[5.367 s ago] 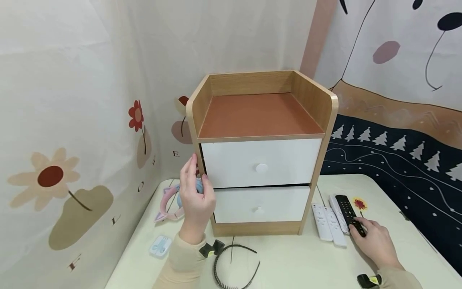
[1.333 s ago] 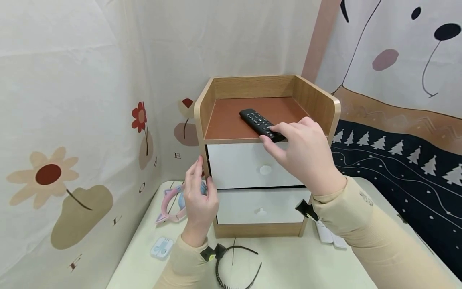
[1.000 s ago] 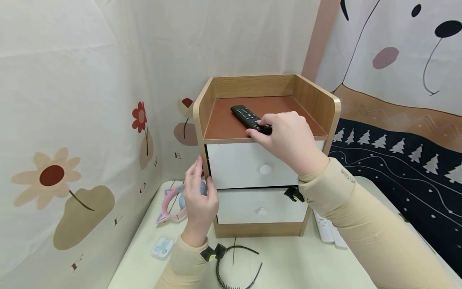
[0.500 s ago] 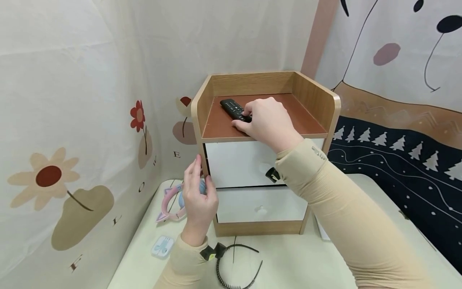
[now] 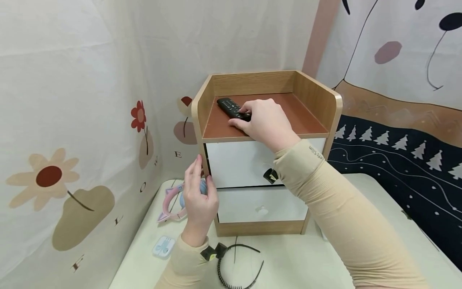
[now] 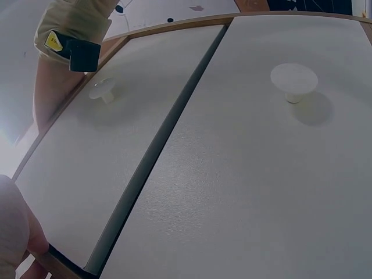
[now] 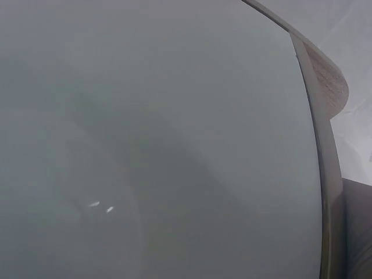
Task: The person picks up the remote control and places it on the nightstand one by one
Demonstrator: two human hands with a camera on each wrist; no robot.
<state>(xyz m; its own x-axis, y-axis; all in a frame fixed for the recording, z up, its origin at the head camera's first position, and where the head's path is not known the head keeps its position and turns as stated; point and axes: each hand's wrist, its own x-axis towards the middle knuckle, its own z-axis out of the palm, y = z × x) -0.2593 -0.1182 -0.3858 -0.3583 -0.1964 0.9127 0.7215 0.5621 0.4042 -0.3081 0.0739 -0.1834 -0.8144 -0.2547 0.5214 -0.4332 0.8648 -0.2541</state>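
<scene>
A black remote control lies slantwise on the brown top shelf of a small wooden cabinet with two white drawers. My right hand pinches its near end between thumb and fingers. Against the cabinet's left edge, my left hand rests with straight fingers along the side and the thumb by the front. Part of that hand also shows low in the left wrist view, beside the white drawer fronts. The right wrist view holds mostly a blurred white drawer front; the right hand is outside it.
A pink and blue cat-ear headset lies left of the cabinet, with a boxed pair of earphones nearer. In front is a black headband. My right arm hides most of the white remotes on the right. Printed curtains stand behind and left.
My right hand has picked the black remote up from the table at the right and brought it over the cabinet's top, then leftward and back onto the shelf. The left hand keeps its place.
</scene>
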